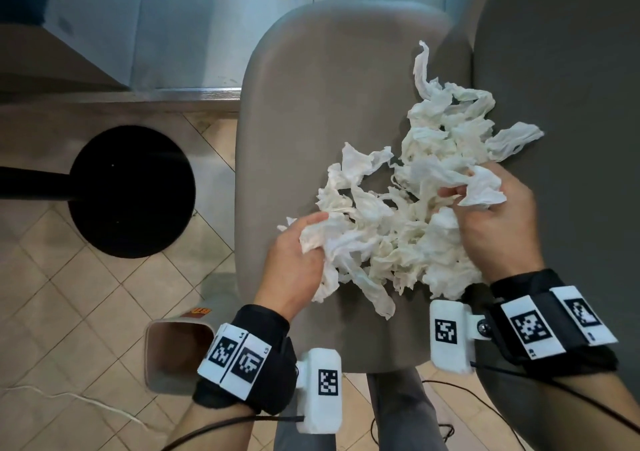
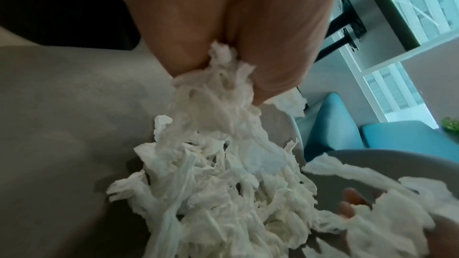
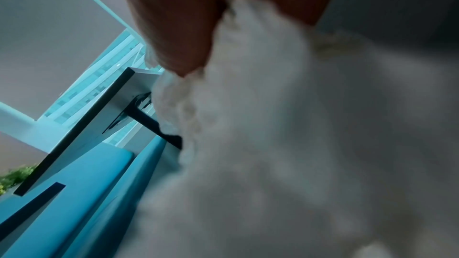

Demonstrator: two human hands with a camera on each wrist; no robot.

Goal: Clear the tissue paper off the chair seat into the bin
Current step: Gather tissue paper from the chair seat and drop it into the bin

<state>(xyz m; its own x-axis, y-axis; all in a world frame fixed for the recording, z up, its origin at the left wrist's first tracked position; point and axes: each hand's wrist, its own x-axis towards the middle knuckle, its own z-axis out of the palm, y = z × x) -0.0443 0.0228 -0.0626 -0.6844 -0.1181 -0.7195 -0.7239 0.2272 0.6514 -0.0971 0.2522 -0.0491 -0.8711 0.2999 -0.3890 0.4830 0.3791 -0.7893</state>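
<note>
Bunching the tissue (image 1: 398,222) from both sides, the person has a grip on each flank of the heap, which lies spread over the seat (image 1: 311,104). The left hand (image 1: 298,260) has its fingers curled into the near-left edge of the pile; the left wrist view shows a twisted wad pinched between thumb and fingers, with strands trailing down to the rest. The right hand (image 1: 498,222) clamps a crumpled fold at the right side, its fingertips buried in paper; the right wrist view is blurred but shows white paper filling the palm.

The heap runs diagonally, from near-left beside the left hand to far-right, where loose tails reach toward the backrest (image 1: 571,86). Those far tails lie beyond the right hand and outside either grip, so they would likely trail or drop when the mass is lifted.

The bin (image 1: 173,353) stands open on the floor at the seat's near-left corner, just beside the left wrist. It lies on the left hand's side, so the load would have to travel leftward and toward the person, with the right hand crossing the seat to follow.
</note>
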